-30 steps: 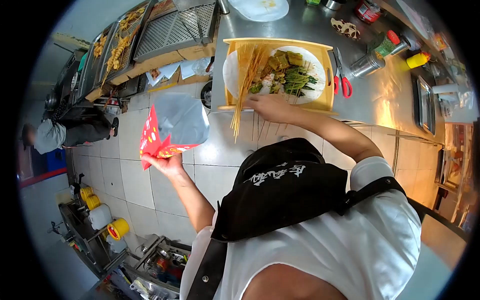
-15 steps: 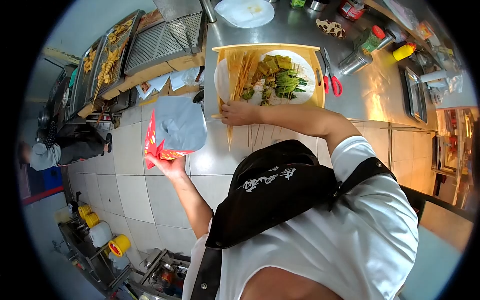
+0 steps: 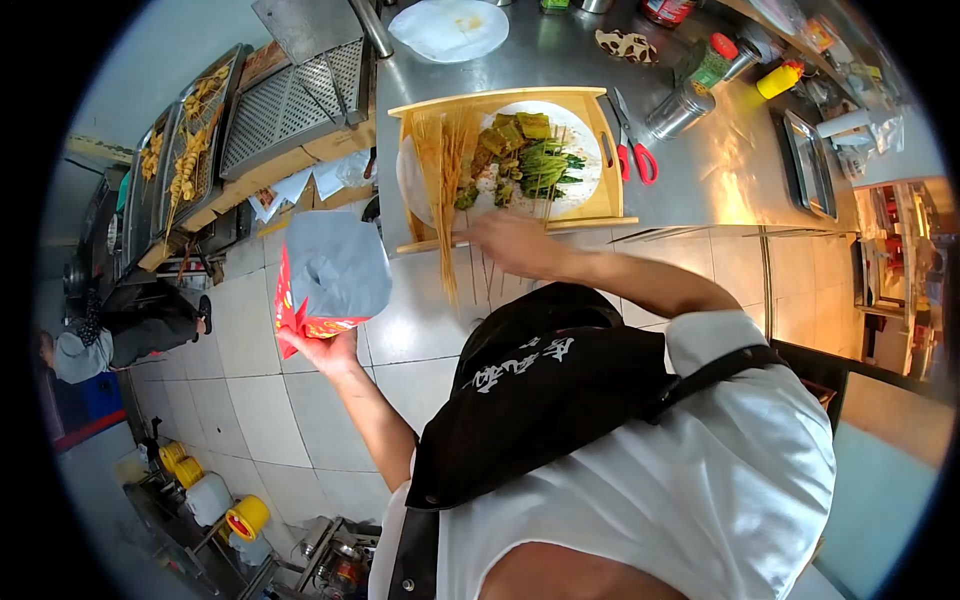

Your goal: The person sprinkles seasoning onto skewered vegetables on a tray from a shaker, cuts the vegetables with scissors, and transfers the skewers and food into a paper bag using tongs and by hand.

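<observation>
One wooden tray (image 3: 600,222) with skewers (image 3: 446,190) and vegetables (image 3: 543,172) lies at the edge of the metal table (image 3: 730,195), beside pale floor tiles (image 3: 255,415). The left hand (image 3: 330,350) grips a red bag (image 3: 335,265); the right hand (image 3: 512,243), near the skewers, is blurred, so its grip I cannot tell. White characters (image 3: 525,367) on the black apron (image 3: 560,420) are too small for reading.

Left hand (image 3: 328,350) has a red bag (image 3: 340,265) with a silvery inside, gripped by the lower end. Right hand (image 3: 515,243) is kinda blurry at the near edge of a wooden tray (image 3: 600,223), just beside some skewers (image 3: 445,170). Scissors (image 3: 629,140) lie nearby.
</observation>
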The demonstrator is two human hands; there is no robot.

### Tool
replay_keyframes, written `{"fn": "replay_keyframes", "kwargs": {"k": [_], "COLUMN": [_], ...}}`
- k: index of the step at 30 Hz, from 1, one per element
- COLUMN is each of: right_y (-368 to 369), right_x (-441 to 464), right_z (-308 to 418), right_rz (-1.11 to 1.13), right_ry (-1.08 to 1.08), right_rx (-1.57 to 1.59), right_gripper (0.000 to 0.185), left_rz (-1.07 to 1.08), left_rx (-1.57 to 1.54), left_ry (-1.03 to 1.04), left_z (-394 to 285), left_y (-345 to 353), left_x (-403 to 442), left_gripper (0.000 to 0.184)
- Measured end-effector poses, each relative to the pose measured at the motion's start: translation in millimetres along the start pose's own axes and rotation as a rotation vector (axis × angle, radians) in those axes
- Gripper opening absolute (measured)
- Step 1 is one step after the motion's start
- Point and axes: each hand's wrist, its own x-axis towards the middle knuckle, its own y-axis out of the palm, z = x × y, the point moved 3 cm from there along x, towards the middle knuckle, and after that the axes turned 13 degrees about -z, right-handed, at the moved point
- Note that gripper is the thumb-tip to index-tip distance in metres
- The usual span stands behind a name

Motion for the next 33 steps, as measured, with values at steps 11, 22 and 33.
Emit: {"fn": "replay_keyframes", "kwargs": {"k": [11,22,33], "right_y": [25.9,-42.7,-90.4], "right_x": [-87.2,-90.2,-73.6], "right_z": [-61.1,-69.8,-42.3], "right_rz": [-0.48,-0.436,-0.411], "right_ry": [1.744,1.579,1.635], "right_rx": [0.647,0.441,0.656], "right_gripper": [0.044,0.023,0.026], "left_rz": [0.026,0.133,0.185], "left_rx": [0.075,0.139,0.151], "left_ry": [-0.105,-0.186,-0.199], "left_z": [24.7,43.0,52.4], "left_y": [19.2,32.0,30.9], "left_x": [24.0,16.2,31.5], "left_gripper": [0.094,0.098,0.091]}}
